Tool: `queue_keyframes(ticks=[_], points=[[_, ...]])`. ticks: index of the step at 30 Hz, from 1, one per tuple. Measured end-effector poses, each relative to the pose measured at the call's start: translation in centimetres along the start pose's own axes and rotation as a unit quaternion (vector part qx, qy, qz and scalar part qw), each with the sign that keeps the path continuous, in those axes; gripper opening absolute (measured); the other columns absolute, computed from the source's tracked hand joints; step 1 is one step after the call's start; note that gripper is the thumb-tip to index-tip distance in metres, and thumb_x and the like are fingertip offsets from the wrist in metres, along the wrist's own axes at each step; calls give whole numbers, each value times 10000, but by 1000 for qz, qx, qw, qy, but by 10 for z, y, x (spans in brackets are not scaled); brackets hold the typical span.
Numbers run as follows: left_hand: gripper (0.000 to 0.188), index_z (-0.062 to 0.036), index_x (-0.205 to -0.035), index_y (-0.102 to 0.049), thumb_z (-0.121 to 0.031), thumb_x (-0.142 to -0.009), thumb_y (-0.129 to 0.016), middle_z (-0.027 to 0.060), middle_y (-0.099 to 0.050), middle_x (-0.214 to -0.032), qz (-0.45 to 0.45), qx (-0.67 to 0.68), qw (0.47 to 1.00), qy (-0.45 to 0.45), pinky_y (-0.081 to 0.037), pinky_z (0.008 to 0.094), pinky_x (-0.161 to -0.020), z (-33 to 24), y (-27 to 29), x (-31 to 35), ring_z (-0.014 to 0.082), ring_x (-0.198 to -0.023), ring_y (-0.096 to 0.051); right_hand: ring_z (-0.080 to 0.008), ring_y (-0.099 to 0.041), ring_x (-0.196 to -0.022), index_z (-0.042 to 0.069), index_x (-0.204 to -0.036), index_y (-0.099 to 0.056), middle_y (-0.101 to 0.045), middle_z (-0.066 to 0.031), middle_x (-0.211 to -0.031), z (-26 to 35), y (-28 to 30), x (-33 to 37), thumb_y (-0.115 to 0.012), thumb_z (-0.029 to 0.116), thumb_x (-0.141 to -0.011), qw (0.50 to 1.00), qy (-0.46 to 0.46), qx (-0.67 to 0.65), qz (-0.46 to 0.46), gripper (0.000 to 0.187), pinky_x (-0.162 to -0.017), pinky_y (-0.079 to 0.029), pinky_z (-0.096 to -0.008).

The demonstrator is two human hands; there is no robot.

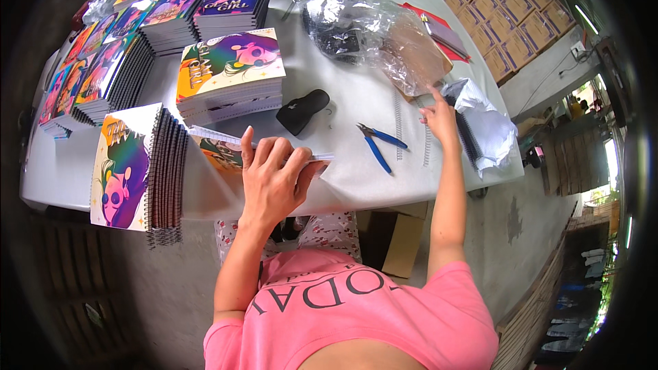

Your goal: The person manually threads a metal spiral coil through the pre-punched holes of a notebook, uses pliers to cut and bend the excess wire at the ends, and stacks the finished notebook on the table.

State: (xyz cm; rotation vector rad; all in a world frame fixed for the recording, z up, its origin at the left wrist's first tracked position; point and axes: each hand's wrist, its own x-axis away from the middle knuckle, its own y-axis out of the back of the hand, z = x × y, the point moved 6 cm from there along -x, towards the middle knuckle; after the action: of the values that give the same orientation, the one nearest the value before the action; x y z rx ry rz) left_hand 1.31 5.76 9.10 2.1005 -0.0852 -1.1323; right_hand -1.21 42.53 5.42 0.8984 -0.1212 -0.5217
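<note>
A white-covered table (pixel 356 178) carries the work, and both hands are seen above its near edge. The left hand (pixel 273 179) is held at the near edge, its fingers (pixel 277 154) curled closed around a thin unbound notebook (pixel 218 149) with a colourful cover, which is gripped along its side and tilted up from the table. The right hand (pixel 441 120) is stretched toward the right end of the table, with the forefinger raised and the other fingers loosely bent; whether anything is held in it cannot be told. It is placed just beside a row of wire binding spirals (pixel 426 145) lying on the cloth, and near a crumpled white wrapper (pixel 490 123) at the right edge.

Between the two hands, blue-handled pliers (pixel 379 142) are laid flat on the table, and a black hand tool (pixel 302 110) is set a little further in, toward the middle. A crumpled clear plastic bag (pixel 356 24) with dark contents is spread near the far edge. A stack of finished spiral notebooks (pixel 232 75) is set just beyond the held notebook, and another stack (pixel 137 171) overhangs the near left corner. More stacks with bright covers (pixel 103 68) are lined along the left side up to the far edge. Cardboard boxes (pixel 507 20) are piled on the floor beyond the far right corner.
</note>
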Motion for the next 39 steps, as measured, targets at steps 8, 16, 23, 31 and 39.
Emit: queue_keyframes(ticks=[8,16,23,31,39], points=[[293,-131,-839,-585,-348,-709,-732,22,-489,-797,7,-28,999,-15,-103,529,-1081,7,0,11,233,-946,-531,-210,-592,-785,141,-1363,-405,-585,-126,-857,69,-13,77,-486,-24,-811,984,146,40,95,582,-714,-455,-341],[353,-131,-763,-502,-388,-661,-722,50,-501,-847,-82,-111,990,18,-8,587,-1082,3,-26,17,262,-1112,-496,-157,-343,-554,144,-1357,-431,-428,-43,-626,128,-31,125,-548,174,-922,976,169,-123,66,452,-583,-367,-233],[436,-120,-772,-488,-373,-587,-791,43,-447,-799,-99,-98,990,-14,-123,545,-1083,2,-19,14,231,-870,-486,-111,-468,-607,72,-1154,-605,-518,-13,-697,139,-35,139,-577,72,-890,923,230,-234,199,265,-606,-422,-234],[471,-128,-894,-523,-405,-611,-777,40,-460,-822,-116,-140,983,-8,-99,546,-1088,-13,-21,29,228,-968,-506,-187,-624,-833,59,-985,-675,-650,-84,-911,153,-42,136,-640,-34,-781,917,317,-202,133,227,-717,-488,-275],[446,-129,-913,-537,-369,-614,-765,47,-450,-837,-66,-112,991,11,-169,532,-1067,-10,-21,19,242,-917,-485,-170,-619,-821,39,-963,-679,-648,-98,-913,145,-51,133,-641,-47,-776,879,311,-295,207,209,-714,-492,-265]])
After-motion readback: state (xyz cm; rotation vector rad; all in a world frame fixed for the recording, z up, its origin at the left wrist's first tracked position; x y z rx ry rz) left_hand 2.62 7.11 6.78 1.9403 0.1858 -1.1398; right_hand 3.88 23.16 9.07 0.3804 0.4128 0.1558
